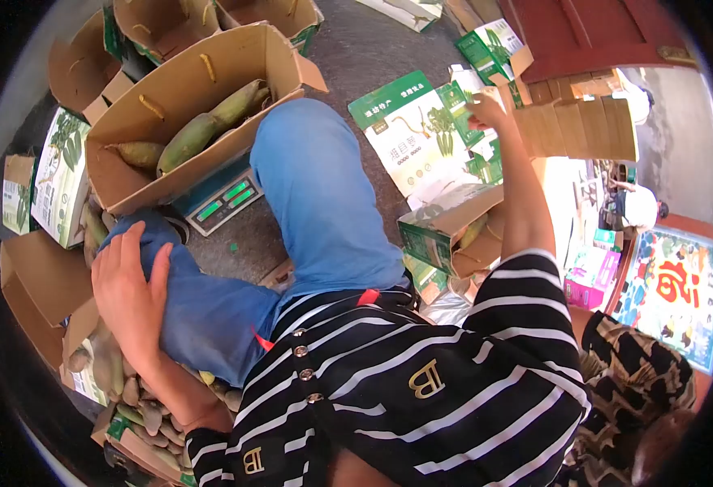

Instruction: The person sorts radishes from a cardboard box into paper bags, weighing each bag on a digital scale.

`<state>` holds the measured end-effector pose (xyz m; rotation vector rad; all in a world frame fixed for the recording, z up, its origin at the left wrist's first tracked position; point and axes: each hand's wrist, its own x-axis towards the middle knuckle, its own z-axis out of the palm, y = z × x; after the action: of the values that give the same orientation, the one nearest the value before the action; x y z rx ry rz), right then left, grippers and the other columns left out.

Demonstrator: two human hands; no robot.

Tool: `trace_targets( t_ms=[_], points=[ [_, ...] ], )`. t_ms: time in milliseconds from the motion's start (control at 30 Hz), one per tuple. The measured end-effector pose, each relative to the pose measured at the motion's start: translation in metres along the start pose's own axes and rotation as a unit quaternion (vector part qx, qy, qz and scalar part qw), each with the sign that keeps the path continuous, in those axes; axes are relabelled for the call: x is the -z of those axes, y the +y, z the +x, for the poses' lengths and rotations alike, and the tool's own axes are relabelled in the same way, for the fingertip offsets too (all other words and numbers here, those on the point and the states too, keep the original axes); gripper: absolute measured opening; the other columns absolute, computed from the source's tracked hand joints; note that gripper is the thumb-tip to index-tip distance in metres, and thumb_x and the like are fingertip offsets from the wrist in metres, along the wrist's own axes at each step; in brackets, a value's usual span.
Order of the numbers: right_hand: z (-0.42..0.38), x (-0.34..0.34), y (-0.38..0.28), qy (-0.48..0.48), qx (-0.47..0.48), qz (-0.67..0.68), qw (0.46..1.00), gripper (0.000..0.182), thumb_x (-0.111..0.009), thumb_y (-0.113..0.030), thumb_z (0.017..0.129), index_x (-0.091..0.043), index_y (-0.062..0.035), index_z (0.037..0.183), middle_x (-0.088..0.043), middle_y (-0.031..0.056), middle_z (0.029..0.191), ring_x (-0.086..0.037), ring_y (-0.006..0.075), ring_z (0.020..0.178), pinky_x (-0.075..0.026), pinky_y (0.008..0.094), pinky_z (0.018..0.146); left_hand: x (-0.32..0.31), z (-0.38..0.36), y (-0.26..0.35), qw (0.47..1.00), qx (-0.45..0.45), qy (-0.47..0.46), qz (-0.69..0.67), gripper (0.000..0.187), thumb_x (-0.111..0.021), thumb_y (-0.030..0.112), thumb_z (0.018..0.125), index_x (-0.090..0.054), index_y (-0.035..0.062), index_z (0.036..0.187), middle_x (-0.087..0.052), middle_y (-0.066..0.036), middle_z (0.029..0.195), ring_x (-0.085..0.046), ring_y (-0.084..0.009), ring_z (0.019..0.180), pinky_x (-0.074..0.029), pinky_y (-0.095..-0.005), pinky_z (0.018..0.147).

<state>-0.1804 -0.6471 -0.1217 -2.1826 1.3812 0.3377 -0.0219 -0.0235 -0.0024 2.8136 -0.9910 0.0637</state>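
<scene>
Left hand [129, 292] flat and released on one knee, right hand [486, 109] grasping one green carton [421, 134] beyond the scale [222, 199], three shoots in the box [186, 89] on it

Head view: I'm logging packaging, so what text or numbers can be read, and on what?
"B", mirrored pair in gold: striped shirt.
Chinese print: green-and-white carton, too blurred to read.
Green digits: scale display, unreadable.
Large red character: colourful poster, not legible.
</scene>
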Motion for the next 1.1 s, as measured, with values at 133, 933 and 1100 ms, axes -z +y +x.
trace_targets(
  t_ms=[133,933,1100],
  points=[
    [-0.040,-0.057,-0.063,-0.187,0.113,-0.032,0.975,0.040,-0.061,-0.028,0.090,-0.057,-0.0083,0.125,-0.067,0.0101,0.088,-0.065,0.0143,0.067,-0.049,0.0251,0.060,0.000,0.001,-0.001,1.000,-0.010,0.019,-0.005,0.036,-0.067,0.025,0.082,-0.058,0.0050,0.110,-0.061,-0.015,0.099,-0.057,-0.0339,0.093,-0.043,-0.0409,0.084],
    [-0.166,-0.167,-0.286,-0.064,0.655,-0.317,0.683,0.024,-0.057,-0.023,0.089,-0.060,-0.0067,0.106,-0.063,0.0127,0.102,-0.059,0.0326,0.097,-0.048,0.0426,0.081,-0.002,-0.023,-0.022,0.997,0.025,0.065,0.021,0.037,-0.070,0.029,0.078,-0.060,0.0075,0.107,-0.064,-0.011,0.097,-0.060,-0.0303,0.091,-0.045,-0.0392,0.079],
    [-0.165,-0.169,-0.283,-0.048,0.657,-0.301,0.689,0.023,-0.054,-0.024,0.091,-0.060,-0.0077,0.106,-0.065,0.0128,0.098,-0.060,0.0324,0.095,-0.048,0.0430,0.081,-0.002,-0.024,-0.023,0.997,0.032,0.060,0.026,0.037,-0.070,0.029,0.079,-0.061,0.0075,0.107,-0.064,-0.011,0.097,-0.060,-0.0305,0.091,-0.046,-0.0394,0.079]
  ],
)
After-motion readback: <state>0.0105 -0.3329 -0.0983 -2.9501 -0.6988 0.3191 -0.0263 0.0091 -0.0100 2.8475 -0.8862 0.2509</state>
